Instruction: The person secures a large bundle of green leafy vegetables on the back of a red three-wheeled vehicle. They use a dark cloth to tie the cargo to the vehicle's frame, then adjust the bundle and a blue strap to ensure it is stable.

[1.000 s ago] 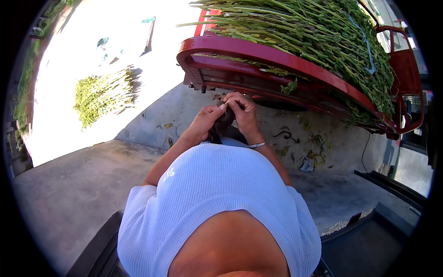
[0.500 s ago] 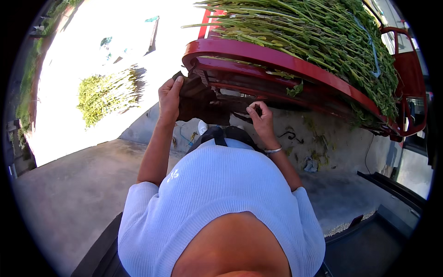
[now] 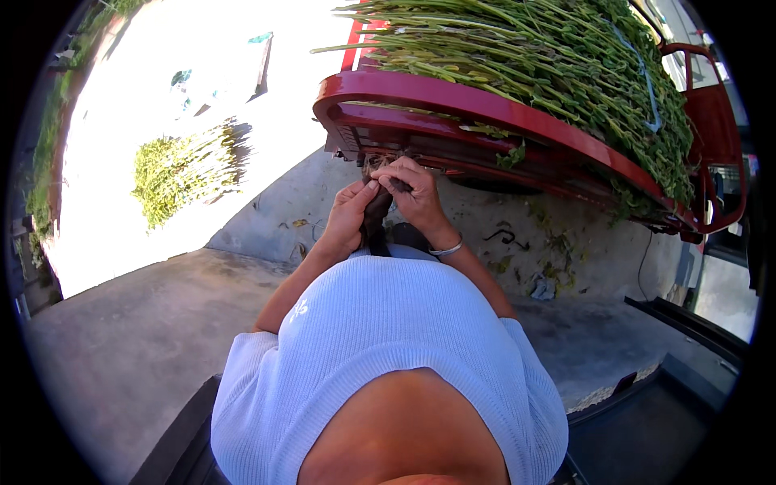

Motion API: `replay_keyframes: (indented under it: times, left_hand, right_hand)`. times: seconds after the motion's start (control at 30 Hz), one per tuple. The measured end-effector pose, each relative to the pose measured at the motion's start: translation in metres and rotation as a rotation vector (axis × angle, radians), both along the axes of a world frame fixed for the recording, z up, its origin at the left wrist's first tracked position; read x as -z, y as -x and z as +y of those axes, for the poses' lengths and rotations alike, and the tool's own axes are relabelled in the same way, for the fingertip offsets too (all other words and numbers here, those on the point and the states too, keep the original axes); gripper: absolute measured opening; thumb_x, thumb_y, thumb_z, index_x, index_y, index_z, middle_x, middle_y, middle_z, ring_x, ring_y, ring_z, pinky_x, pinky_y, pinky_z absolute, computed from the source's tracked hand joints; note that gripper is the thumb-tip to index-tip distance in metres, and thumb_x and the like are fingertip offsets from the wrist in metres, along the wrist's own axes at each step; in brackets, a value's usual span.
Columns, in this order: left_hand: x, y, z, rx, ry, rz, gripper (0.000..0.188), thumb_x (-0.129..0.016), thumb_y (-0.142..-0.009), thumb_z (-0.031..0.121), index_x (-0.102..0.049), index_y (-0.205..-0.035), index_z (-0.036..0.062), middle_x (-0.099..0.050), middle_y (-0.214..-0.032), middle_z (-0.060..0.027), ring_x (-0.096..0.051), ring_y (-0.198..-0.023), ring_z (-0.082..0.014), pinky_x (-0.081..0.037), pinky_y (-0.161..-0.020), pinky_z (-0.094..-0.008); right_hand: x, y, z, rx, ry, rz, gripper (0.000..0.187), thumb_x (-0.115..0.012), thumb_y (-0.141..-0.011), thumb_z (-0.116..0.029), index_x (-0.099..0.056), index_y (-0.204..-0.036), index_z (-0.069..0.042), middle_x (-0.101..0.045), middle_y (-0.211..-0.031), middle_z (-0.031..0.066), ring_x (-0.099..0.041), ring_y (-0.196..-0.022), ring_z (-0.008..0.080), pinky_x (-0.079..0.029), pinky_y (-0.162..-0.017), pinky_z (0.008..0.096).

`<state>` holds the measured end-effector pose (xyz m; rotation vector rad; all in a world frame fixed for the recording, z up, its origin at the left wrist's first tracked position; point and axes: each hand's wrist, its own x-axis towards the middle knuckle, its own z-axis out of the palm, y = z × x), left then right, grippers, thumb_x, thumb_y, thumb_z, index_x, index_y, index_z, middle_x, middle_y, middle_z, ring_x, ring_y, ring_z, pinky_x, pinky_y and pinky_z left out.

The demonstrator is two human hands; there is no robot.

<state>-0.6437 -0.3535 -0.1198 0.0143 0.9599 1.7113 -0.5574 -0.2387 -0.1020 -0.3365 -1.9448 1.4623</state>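
In front of my waist, both hands are close together on a dark brown, ragged piece that looks like worn cloth (image 3: 377, 214). My left hand (image 3: 345, 217) pinches it between thumb and fingers. The fingers of my right hand (image 3: 415, 192) are curled on its upper part, right beside the left thumb. Most of the piece hangs bunched and narrow below the fingers, partly hidden by the hands. Just beyond them runs the red metal rail (image 3: 469, 99) of a vehicle's load bed, where long green leafy stalks (image 3: 517, 61) lie heaped.
A blue strap (image 3: 643, 73) crosses the stalks. Another pile of stalks (image 3: 182, 170) lies on sunlit ground to the left. On the shaded concrete are a dark bent hook-like piece (image 3: 507, 234), scattered leaves and a crumpled pale scrap (image 3: 542, 286). A dark tray-like surface (image 3: 647, 428) stands at lower right.
My hands have come together from wide apart, the left moving right and down, the right moving left. The brown cloth, spread out between them before, is now bunched.
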Motion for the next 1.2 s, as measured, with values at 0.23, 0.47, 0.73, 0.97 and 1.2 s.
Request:
replay_keyframes:
  times: [0.23,0.47,0.73,0.97,1.2]
  left_hand:
    - [0.052,0.032,0.004,-0.382,0.32,0.212,0.015,-0.055,-0.089,0.012,-0.057,-0.075,0.0073,-0.055,-0.065,0.0009,-0.052,-0.056,-0.0091,-0.044,-0.051,-0.0242]
    - [0.076,0.178,-0.081,-0.929,0.379,0.079,0.012,-0.055,-0.089,0.013,-0.055,-0.089,0.0009,-0.057,-0.083,-0.0074,-0.058,-0.073,-0.0219,-0.049,-0.064,-0.0397]
    - [0.094,0.314,-0.228,-1.242,0.211,-0.018,0.034,-0.042,-0.094,0.026,-0.047,-0.119,0.0035,-0.052,-0.117,-0.019,-0.052,-0.107,-0.0367,-0.044,-0.091,-0.0559]
    - [0.002,0.312,-0.208,-0.994,0.464,0.459,0.038,-0.046,-0.094,0.03,-0.053,-0.112,-0.0026,-0.059,-0.108,-0.0152,-0.06,-0.094,-0.0297,-0.052,-0.082,-0.0415]
    - [0.028,0.11,-0.042,-0.323,0.114,0.347,0.015,-0.054,-0.091,0.015,-0.063,-0.087,0.0032,-0.064,-0.081,-0.0019,-0.06,-0.072,-0.0092,-0.049,-0.065,-0.0225]
  right_hand:
    - [-0.008,-0.027,-0.022,-0.157,0.274,-0.047,0.019,-0.054,-0.089,-0.008,-0.055,-0.073,0.003,-0.054,-0.072,0.0054,-0.051,-0.063,0.0113,-0.041,-0.056,0.0245]
    - [0.15,-0.258,0.06,-0.144,-0.722,-1.3,0.02,-0.062,-0.075,-0.025,-0.066,-0.07,-0.007,-0.062,-0.076,0.014,-0.062,-0.072,0.0316,-0.05,-0.062,0.0421]
    - [0.111,-0.437,0.126,0.541,-0.069,-2.381,0.028,-0.052,-0.088,-0.028,-0.066,-0.101,-0.008,-0.064,-0.104,0.0147,-0.062,-0.099,0.0272,-0.052,-0.079,0.04]
    - [0.143,-0.504,0.151,0.474,0.044,-1.708,0.036,-0.052,-0.09,-0.035,-0.061,-0.085,-0.001,-0.059,-0.063,0.012,-0.055,-0.049,0.0262,-0.047,-0.053,0.0399]
    - [0.084,-0.126,0.03,0.141,0.581,-0.405,0.031,-0.056,-0.091,-0.029,-0.065,-0.086,0.0,-0.046,-0.057,-0.0044,-0.038,-0.051,0.0018,-0.032,-0.046,0.0192]
